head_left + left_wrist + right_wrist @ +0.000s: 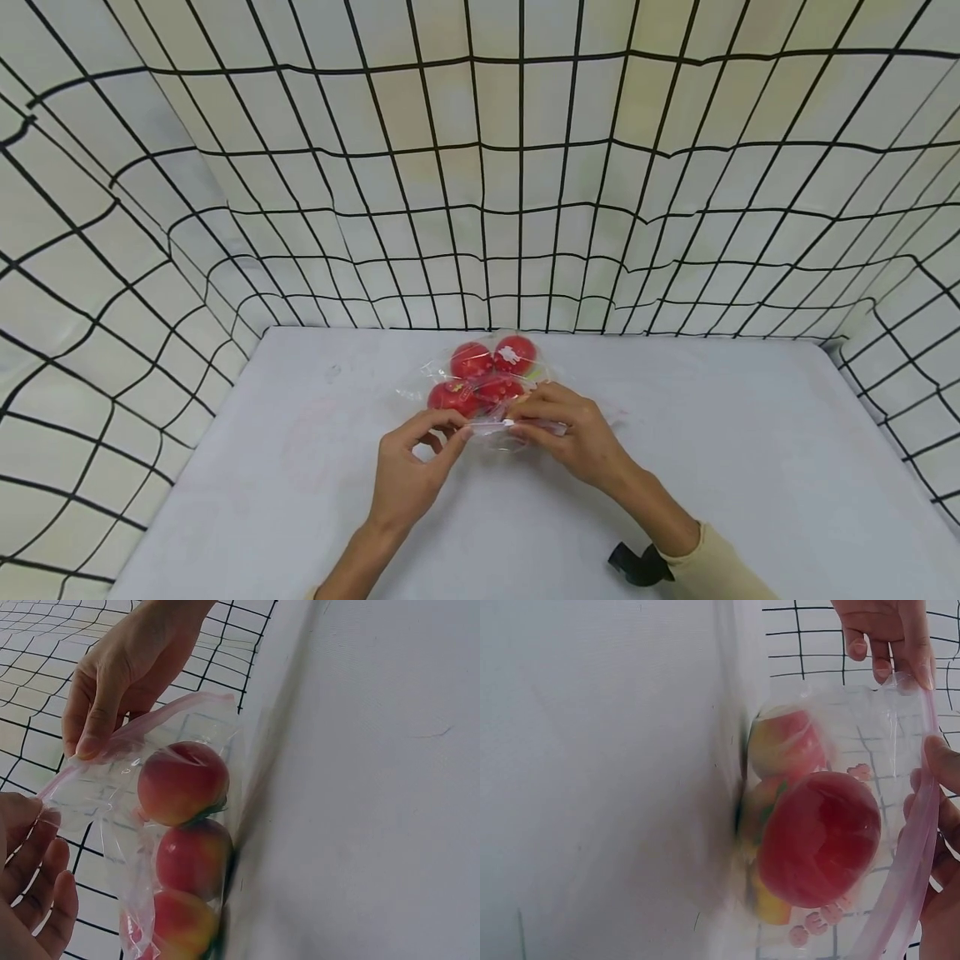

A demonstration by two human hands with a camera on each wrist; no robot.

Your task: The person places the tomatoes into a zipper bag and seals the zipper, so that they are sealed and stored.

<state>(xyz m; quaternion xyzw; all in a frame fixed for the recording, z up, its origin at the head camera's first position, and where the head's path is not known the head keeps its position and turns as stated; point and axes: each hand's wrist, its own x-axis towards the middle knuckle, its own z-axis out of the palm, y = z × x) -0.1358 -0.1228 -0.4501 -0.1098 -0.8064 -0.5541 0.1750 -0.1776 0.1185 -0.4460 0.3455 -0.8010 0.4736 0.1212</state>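
Observation:
A clear zip bag [491, 427] with a pink closure strip [907, 881] lies on the table. Inside are several round red fruits [471, 360], tinged yellow in the wrist views; their exact kind is unclear. At the strip's left end, my left hand [412, 471] pinches the bag's edge between thumb and forefinger. My right hand [573, 433] pinches the strip farther right, by a small white piece [508, 422] on it. In the left wrist view, the fruits [184, 784] sit below the strip. Pink printing [826, 921] marks the bag in the right wrist view.
The white table [300, 467] spreads around the bag. A black grid of lines [480, 150] over pale walls encloses its back and sides. Beside the right sleeve [712, 567] is a black object [636, 565], partly covered by it.

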